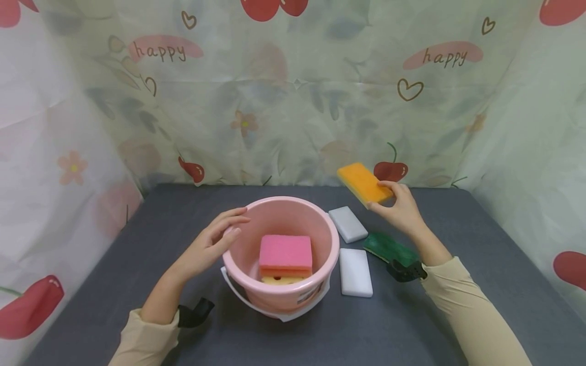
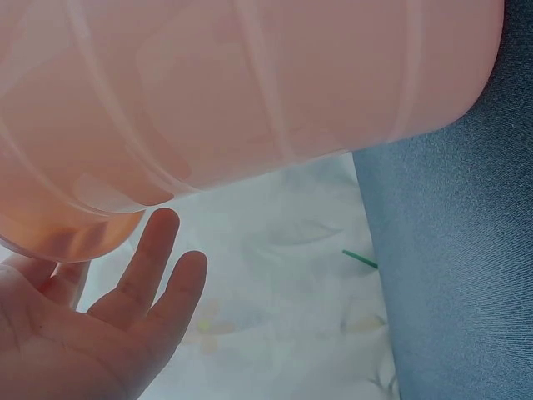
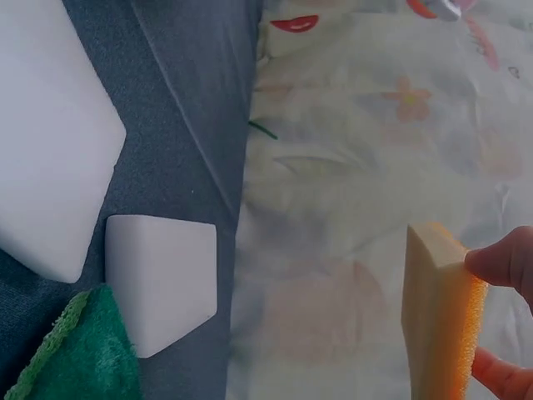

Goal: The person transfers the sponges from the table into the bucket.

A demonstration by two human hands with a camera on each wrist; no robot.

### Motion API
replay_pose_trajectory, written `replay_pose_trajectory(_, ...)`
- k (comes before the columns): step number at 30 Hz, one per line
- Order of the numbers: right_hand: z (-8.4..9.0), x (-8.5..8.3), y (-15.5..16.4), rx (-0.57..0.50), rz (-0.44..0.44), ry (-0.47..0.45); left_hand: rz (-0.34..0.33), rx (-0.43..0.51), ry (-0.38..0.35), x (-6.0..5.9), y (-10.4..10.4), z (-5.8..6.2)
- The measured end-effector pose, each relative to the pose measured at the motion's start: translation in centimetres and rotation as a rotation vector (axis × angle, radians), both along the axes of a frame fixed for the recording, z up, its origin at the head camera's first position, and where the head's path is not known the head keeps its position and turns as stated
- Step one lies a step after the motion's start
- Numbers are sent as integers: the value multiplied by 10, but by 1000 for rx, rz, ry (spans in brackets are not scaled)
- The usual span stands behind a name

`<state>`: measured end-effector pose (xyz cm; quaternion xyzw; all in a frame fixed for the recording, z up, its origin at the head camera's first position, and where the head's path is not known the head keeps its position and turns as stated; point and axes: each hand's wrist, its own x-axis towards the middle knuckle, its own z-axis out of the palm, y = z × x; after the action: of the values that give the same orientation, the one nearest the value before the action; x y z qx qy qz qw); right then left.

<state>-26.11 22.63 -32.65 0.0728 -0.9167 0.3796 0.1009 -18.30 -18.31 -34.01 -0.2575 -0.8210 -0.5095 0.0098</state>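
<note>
Right hand (image 1: 400, 208) pinches the orange sponge (image 1: 364, 183); left hand (image 1: 215, 244) rests relaxed on the pink bucket (image 1: 293, 300) rim, partly hiding the stacked sponges (image 1: 286, 259).

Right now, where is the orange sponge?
In the head view, the orange sponge is held up by the right hand, right of the pink bucket, above the white sponges.
</note>
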Motion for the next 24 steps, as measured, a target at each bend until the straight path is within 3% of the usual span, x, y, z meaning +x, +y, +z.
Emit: replay_pose_trajectory(24, 20, 18, -17, -36, 103, 49, 2, 0, -6, 0, 0, 0)
